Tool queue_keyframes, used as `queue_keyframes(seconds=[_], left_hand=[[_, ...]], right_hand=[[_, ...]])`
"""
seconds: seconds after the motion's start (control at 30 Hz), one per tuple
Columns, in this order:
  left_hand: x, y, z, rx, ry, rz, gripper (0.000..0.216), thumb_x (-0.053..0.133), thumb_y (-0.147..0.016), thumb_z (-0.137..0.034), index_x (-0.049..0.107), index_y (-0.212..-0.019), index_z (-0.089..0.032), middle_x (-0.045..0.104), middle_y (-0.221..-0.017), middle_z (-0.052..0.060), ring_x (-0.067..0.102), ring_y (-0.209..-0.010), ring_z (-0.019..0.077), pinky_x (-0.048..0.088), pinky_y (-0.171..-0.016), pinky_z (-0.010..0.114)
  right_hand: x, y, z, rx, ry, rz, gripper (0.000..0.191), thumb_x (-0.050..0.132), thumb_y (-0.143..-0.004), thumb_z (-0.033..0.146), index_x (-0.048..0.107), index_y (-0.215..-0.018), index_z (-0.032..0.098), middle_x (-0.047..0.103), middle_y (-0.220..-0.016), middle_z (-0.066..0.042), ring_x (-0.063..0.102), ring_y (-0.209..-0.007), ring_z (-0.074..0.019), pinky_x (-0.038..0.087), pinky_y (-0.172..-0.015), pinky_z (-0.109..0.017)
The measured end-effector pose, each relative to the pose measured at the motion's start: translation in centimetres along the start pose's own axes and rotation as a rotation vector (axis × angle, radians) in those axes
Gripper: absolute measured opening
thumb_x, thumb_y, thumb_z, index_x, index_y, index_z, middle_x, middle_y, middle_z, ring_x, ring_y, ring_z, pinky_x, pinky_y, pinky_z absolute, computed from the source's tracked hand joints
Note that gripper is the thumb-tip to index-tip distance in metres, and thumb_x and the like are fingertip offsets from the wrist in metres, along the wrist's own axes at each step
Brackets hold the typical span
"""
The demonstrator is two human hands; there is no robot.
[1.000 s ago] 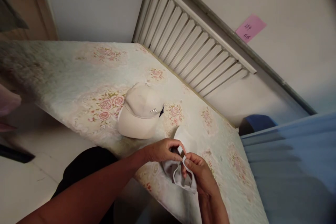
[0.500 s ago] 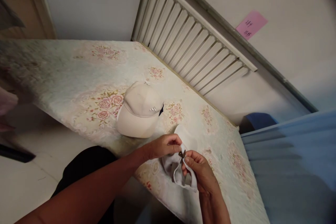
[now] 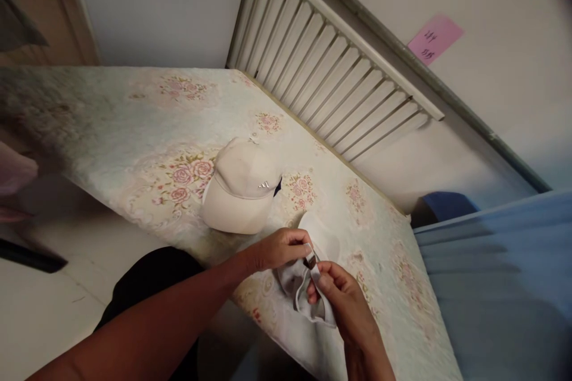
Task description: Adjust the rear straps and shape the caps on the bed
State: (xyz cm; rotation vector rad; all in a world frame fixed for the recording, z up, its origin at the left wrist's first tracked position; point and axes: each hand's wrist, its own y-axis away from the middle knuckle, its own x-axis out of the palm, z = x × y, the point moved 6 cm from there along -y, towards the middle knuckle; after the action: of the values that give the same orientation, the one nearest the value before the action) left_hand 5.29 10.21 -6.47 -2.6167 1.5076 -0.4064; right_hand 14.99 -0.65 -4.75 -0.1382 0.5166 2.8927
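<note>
A pale grey cap [image 3: 291, 277] lies tilted at the near edge of the flowered surface, its inside band facing me. My left hand [image 3: 286, 248] pinches the cap's back strap just beside a small dark metal buckle [image 3: 311, 262]. On the other side of the buckle, my right hand [image 3: 338, 287] grips the strap between thumb and fingers. Beyond my left hand sits a second, beige cap [image 3: 245, 178], brim toward me, with a small striped logo on its front. My fingers hide part of the strap.
A flower-patterned cover [image 3: 147, 113] spreads under both caps. A white radiator [image 3: 322, 59] runs along the wall, with a pink note [image 3: 435, 40] above it. A blue curtain [image 3: 500, 286] hangs at the right. A dark bar [image 3: 31, 256] shows at the left.
My right thumb and fingers have shifted slightly along the strap near the buckle, and the strap end there shows straighter. The beige cap stays where it was; the view has moved a little.
</note>
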Motion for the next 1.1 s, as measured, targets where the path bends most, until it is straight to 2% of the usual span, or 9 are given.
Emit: queue_keyframes(seconds=[0.07, 0.13, 0.23, 0.3, 0.4, 0.6, 0.77, 0.93, 1.1], left_hand=[[-0.4, 0.0, 0.1, -0.014, 0.029, -0.032, 0.021, 0.052, -0.081, -0.033, 0.061, -0.081, -0.014, 0.058, -0.073, 0.000, 0.050, -0.069, 0.0126, 0.039, -0.067, 0.024], [-0.8, -0.1, 0.2, -0.027, 0.051, -0.059, 0.021, 0.052, -0.080, -0.033, 0.061, -0.082, -0.015, 0.058, -0.072, 0.000, 0.050, -0.070, 0.0133, 0.039, -0.066, 0.024], [-1.0, -0.1, 0.2, -0.038, 0.066, -0.062, 0.020, 0.051, -0.079, -0.033, 0.060, -0.081, -0.015, 0.057, -0.071, 0.000, 0.048, -0.068, 0.0133, 0.038, -0.065, 0.024], [-1.0, -0.1, 0.3, -0.062, 0.055, -0.033, 0.018, 0.051, -0.078, -0.032, 0.058, -0.079, -0.016, 0.054, -0.069, -0.001, 0.047, -0.067, 0.0128, 0.036, -0.063, 0.024], [-0.9, -0.2, 0.4, -0.084, 0.029, 0.034, 0.015, 0.052, -0.077, -0.031, 0.055, -0.074, -0.017, 0.048, -0.065, -0.003, 0.042, -0.063, 0.0117, 0.032, -0.060, 0.023], [-0.5, -0.5, 1.6, -0.140, 0.180, 0.112, 0.014, 0.055, -0.071, -0.029, 0.048, -0.070, -0.017, 0.039, -0.059, -0.005, 0.035, -0.055, 0.0094, 0.025, -0.052, 0.022], [-0.5, -0.6, 2.5, -0.185, 0.317, 0.084, 0.016, 0.058, -0.069, -0.029, 0.048, -0.072, -0.017, 0.041, -0.059, -0.006, 0.036, -0.052, 0.0086, 0.025, -0.049, 0.021], [-0.8, -0.7, 2.5, -0.163, 0.284, 0.050, 0.012, 0.056, -0.068, -0.025, 0.048, -0.071, -0.017, 0.041, -0.058, -0.006, 0.036, -0.053, 0.0085, 0.024, -0.049, 0.021], [-0.6, -0.6, 2.2, -0.164, 0.216, 0.057, 0.012, 0.055, -0.069, -0.026, 0.048, -0.069, -0.017, 0.040, -0.058, -0.006, 0.036, -0.053, 0.0087, 0.025, -0.049, 0.021]], right_hand=[[-0.2, 1.0, 0.3, -0.041, 0.058, 0.046, 0.036, 0.067, -0.074, 0.045, 0.063, -0.099, 0.020, 0.066, -0.073, -0.002, 0.057, -0.067, -0.0148, 0.041, -0.065, -0.027], [-0.6, 2.1, 0.3, -0.059, 0.142, 0.087, 0.039, 0.071, -0.070, 0.045, 0.065, -0.100, 0.021, 0.066, -0.080, -0.003, 0.058, -0.076, -0.0183, 0.040, -0.071, -0.030], [-1.8, 3.2, -0.3, -0.027, 0.303, 0.075, 0.025, 0.070, -0.072, 0.040, 0.069, -0.089, 0.022, 0.068, -0.085, -0.004, 0.058, -0.083, -0.0212, 0.038, -0.076, -0.032], [-2.9, 3.4, -0.6, -0.021, 0.347, 0.016, 0.018, 0.065, -0.076, 0.039, 0.069, -0.079, 0.021, 0.067, -0.080, -0.003, 0.057, -0.080, -0.0205, 0.037, -0.076, -0.031], [-4.7, 3.3, -0.3, -0.075, 0.286, -0.079, 0.021, 0.063, -0.078, 0.040, 0.066, -0.072, 0.021, 0.062, -0.069, -0.001, 0.052, -0.069, -0.0168, 0.035, -0.069, -0.029], [-7.2, 1.8, 0.1, -0.113, 0.107, -0.115, 0.020, 0.067, -0.076, 0.039, 0.063, -0.080, 0.020, 0.058, -0.062, 0.001, 0.045, -0.058, -0.0130, 0.030, -0.058, -0.026], [-7.5, 1.0, -0.5, -0.080, 0.120, -0.087, 0.023, 0.066, -0.076, 0.040, 0.063, -0.083, 0.019, 0.057, -0.064, 0.001, 0.043, -0.057, -0.0117, 0.028, -0.056, -0.025], [-7.5, 1.2, -1.2, -0.039, 0.120, -0.079, 0.025, 0.067, -0.075, 0.043, 0.062, -0.079, 0.018, 0.054, -0.062, 0.002, 0.042, -0.056, -0.0114, 0.028, -0.055, -0.025], [-6.7, 1.5, -0.3, -0.024, 0.212, -0.023, 0.026, 0.064, -0.077, 0.044, 0.063, -0.080, 0.018, 0.056, -0.064, 0.001, 0.045, -0.056, -0.0118, 0.029, -0.054, -0.025]])
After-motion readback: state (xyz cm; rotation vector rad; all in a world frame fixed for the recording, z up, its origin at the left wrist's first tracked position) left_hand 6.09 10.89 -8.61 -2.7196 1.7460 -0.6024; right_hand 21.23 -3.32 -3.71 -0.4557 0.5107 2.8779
